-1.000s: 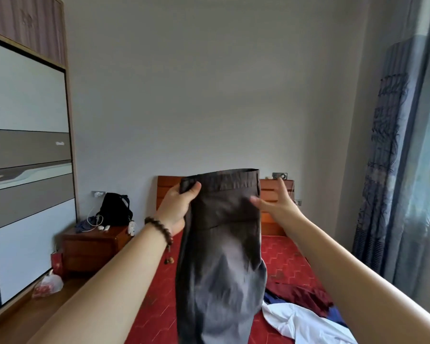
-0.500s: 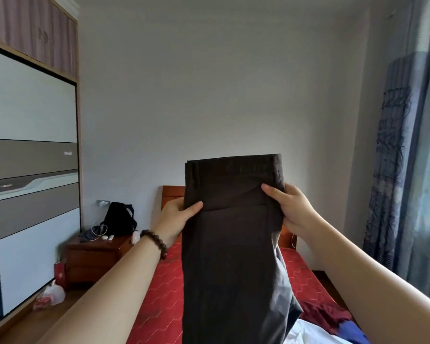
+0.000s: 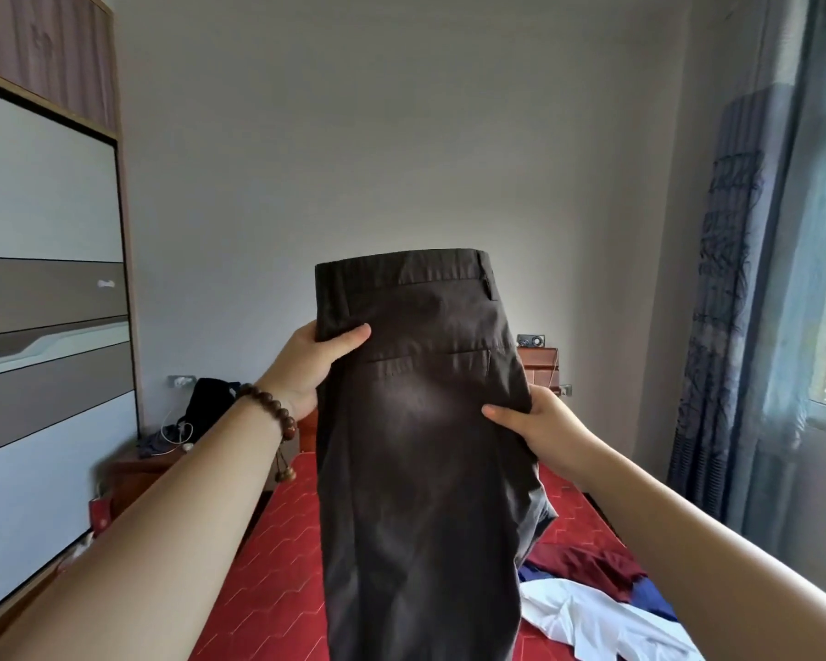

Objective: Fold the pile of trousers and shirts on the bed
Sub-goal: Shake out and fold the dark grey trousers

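Note:
Dark grey trousers point(image 3: 420, 446) hang upright in front of me, waistband on top, legs dropping past the bottom of the view. My left hand point(image 3: 313, 362), with a bead bracelet on its wrist, pinches the left edge just under the waistband. My right hand point(image 3: 528, 424) grips the right edge lower down, below the back pocket. Under them lies the bed with its red patterned cover point(image 3: 277, 579). A pile of clothes lies at the lower right: a white shirt point(image 3: 592, 622), a maroon garment point(image 3: 587, 567) and something blue point(image 3: 654, 603).
A tall wardrobe point(image 3: 44, 302) fills the left side. A wooden nightstand point(image 3: 134, 469) by the bed carries a black bag point(image 3: 208, 405) and cables. The wooden headboard point(image 3: 540, 369) shows behind the trousers. Blue curtains point(image 3: 735, 302) and a window are at the right.
My right hand slid down the right edge of the trousers from near the waistband to below the pocket. The view dropped slightly, showing more of the clothes pile.

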A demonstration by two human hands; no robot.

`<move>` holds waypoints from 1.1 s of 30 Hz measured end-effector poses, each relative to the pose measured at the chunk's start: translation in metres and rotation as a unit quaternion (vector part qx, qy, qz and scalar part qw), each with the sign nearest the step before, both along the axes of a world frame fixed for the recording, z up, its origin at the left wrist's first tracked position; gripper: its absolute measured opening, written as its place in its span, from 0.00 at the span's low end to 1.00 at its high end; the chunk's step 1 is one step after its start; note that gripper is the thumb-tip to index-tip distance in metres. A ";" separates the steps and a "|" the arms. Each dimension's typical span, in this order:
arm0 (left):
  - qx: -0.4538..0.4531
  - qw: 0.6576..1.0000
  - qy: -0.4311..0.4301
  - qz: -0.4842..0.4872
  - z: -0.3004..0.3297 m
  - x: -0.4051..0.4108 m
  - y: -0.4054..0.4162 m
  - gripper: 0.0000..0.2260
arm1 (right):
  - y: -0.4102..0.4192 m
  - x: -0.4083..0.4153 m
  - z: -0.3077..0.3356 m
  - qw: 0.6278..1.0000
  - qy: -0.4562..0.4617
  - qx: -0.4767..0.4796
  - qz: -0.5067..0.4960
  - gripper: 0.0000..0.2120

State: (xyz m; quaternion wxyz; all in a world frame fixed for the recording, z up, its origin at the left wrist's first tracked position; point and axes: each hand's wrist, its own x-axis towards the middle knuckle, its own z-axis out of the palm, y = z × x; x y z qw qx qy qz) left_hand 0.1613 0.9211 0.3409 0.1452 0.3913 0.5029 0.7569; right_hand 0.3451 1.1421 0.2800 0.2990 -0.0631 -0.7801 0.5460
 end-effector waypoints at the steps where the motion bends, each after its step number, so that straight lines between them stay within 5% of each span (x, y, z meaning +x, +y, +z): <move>1: 0.000 1.000 -0.006 0.004 0.005 0.000 -0.002 0.13 | -0.003 0.001 -0.005 1.000 -0.004 0.001 0.003 0.14; 4: 0.031 0.999 -0.028 0.025 0.013 0.002 -0.003 0.06 | -0.007 0.006 -0.034 0.993 -0.098 0.064 -0.029 0.27; 8: 0.044 0.997 -0.026 0.054 0.012 -0.001 -0.009 0.03 | 0.006 0.024 -0.087 0.972 -0.210 0.100 -0.029 0.10; 12: 0.039 0.997 -0.045 0.052 0.004 -0.008 -0.013 0.04 | 0.013 0.038 -0.093 0.963 -0.248 0.108 0.016 0.11; 17: -0.002 0.999 -0.045 0.013 -0.012 0.008 -0.002 0.04 | -0.033 0.010 -0.027 0.998 -0.034 -0.050 0.008 0.34; 21: -0.005 0.998 -0.047 0.037 -0.012 0.013 -0.013 0.05 | -0.053 0.006 0.020 0.992 0.065 -0.104 -0.008 0.22; 26: 0.014 1.000 0.002 0.026 -0.004 0.021 -0.041 0.04 | -0.065 0.031 0.052 0.990 0.002 -0.115 0.080 0.18; 30: -0.004 1.000 0.018 0.014 0.001 0.045 -0.047 0.13 | -0.088 0.038 0.079 0.990 0.078 -0.119 0.021 0.13; 33: 0.007 0.999 0.036 0.010 0.009 0.062 -0.059 0.10 | -0.099 0.056 0.084 0.986 0.096 -0.138 -0.006 0.09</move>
